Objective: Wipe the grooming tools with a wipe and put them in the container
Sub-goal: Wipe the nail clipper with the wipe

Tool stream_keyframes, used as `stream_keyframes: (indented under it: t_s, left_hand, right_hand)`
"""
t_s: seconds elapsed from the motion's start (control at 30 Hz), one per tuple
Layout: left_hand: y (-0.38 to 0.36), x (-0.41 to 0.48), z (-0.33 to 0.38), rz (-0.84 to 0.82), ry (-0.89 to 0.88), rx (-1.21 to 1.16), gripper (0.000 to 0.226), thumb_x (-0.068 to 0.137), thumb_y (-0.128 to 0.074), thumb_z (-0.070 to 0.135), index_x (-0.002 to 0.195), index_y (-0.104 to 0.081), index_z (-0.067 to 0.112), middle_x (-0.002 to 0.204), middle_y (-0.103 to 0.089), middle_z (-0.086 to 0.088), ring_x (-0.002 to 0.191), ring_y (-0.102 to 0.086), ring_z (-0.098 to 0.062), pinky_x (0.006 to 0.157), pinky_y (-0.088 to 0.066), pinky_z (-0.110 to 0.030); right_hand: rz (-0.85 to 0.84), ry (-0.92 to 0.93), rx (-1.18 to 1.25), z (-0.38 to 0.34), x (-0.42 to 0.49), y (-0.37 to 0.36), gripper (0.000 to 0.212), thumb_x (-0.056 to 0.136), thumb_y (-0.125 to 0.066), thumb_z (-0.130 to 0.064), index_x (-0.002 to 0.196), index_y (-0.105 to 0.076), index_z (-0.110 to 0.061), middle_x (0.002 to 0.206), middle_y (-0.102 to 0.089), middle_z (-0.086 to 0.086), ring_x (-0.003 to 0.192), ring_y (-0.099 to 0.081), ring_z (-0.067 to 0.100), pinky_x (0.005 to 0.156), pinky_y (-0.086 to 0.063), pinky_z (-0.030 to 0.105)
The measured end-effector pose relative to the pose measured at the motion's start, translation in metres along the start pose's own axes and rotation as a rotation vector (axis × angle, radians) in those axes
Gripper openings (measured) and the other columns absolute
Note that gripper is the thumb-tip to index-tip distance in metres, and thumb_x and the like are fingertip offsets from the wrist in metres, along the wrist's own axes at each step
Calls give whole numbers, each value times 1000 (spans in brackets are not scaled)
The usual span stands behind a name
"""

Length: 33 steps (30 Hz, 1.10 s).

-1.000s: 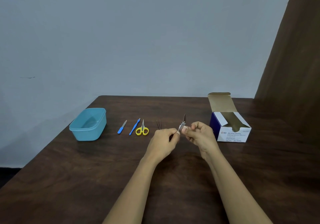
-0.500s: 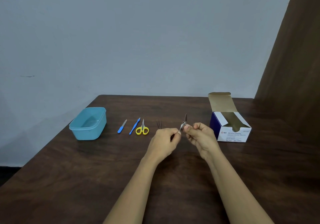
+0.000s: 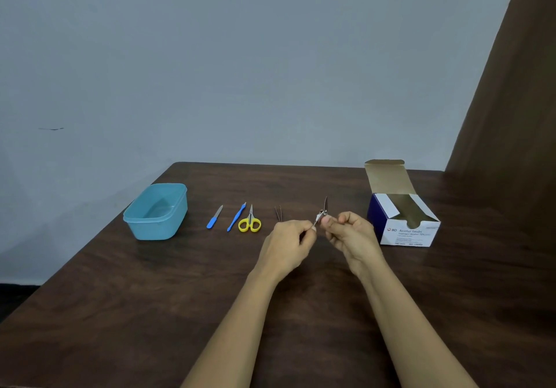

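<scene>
Just left of the alcohol swab box (image 3: 403,222), above the bench (image 3: 150,297), I hold the nail clipper (image 3: 321,215) between both hands. It looks light, stiff and probably slick, its hinged lever raised; I would grip the flat body. My left hand (image 3: 290,245) pinches its near tip with narrow fingers (image 3: 310,227); my right hand (image 3: 352,237) pinches beside the pivot. I cannot tell if a wipe is there. The blue container (image 3: 156,213) sits far left of the box.
</scene>
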<state>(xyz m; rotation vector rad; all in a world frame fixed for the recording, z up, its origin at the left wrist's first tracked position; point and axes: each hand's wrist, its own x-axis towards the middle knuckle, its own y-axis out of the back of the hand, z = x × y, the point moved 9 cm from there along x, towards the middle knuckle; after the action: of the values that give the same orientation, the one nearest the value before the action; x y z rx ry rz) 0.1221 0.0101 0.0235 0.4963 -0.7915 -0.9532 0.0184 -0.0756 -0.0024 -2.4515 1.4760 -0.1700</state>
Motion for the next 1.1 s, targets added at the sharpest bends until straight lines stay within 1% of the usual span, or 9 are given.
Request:
stream_keyframes:
  t_s: [0.1, 0.3, 0.43, 0.57, 0.7, 0.87, 0.97, 1.03, 1.1]
  left_hand:
    - [-2, -1, 0, -15, 5, -9, 43, 94, -47, 24, 52, -40, 31, 56, -43, 7, 55, -42, -10, 52, -27, -29]
    - [1, -1, -1, 11, 2, 59, 41, 96, -48, 25, 56, -37, 29, 59, -44, 7, 56, -42, -11, 50, -27, -25]
    - [-1, -1, 0, -3, -12, 95, 38, 96, -47, 23, 60, -38, 30, 61, -43, 9, 58, -42, -10, 50, -26, -22]
    - [0, 0, -1, 20, 6, 42, 33, 94, -47, 23, 62, -42, 25, 61, -44, 7, 60, -42, -13, 54, -28, -29]
    - [-4, -1, 1, -7, -4, 25, 37, 93, -47, 21, 59, -40, 30, 62, -45, 9, 62, -43, -12, 55, -29, -29]
    - [-2, 0, 1, 14, -20, 68, 31, 95, -47, 21, 65, -43, 27, 64, -44, 9, 64, -44, -13, 55, -30, -28]
    - [-1, -1, 0, 21, -31, 98, 27, 96, -47, 22, 68, -46, 26, 67, -44, 9, 66, -48, -15, 56, -33, -28]
    - [-2, -1, -1, 11, -22, 101, 26, 96, -46, 23, 70, -48, 25, 69, -46, 9, 68, -50, -15, 57, -35, -29]
    - [-3, -1, -2, 9, -6, 71, 27, 96, -46, 23, 70, -48, 26, 69, -46, 9, 67, -48, -14, 57, -34, -29]
  right_hand:
    - [-3, -43, 95, 3, 0, 2, 31, 84, -67, 4, 72, -46, -15, 85, -70, 10, 81, -65, 15, 69, -53, 23]
    - [-2, 105, -344, -5, 0, -2, 27, 78, -75, -2, 71, -51, -11, 85, -74, 15, 83, -69, 19, 77, -54, 33]
    - [-18, 102, -428, -4, 1, -3, 25, 78, -75, -2, 70, -53, -12, 83, -74, 14, 88, -70, 26, 83, -55, 40]
    - [-13, 26, -179, -1, 0, -2, 26, 80, -72, 1, 73, -50, -13, 86, -72, 14, 80, -62, 22, 77, -51, 33]
    - [13, -40, 60, 2, -1, 3, 28, 83, -68, 3, 71, -49, -14, 82, -71, 9, 80, -66, 15, 69, -54, 24]
    - [-8, 93, -268, -6, -3, -3, 26, 81, -72, -2, 72, -49, -11, 73, -70, 5, 62, -62, 5, 61, -49, 19]
    - [-14, 156, -416, -10, -3, -4, 26, 80, -75, -6, 70, -51, -11, 67, -69, 2, 67, -65, 6, 67, -52, 24]
    - [-27, 164, -467, -11, -2, -5, 26, 79, -76, -6, 69, -52, -13, 69, -70, 5, 72, -66, 11, 70, -53, 29]
    - [-34, 152, -395, -11, -2, -6, 27, 79, -74, -2, 70, -51, -12, 71, -71, 4, 67, -65, 7, 63, -52, 22]
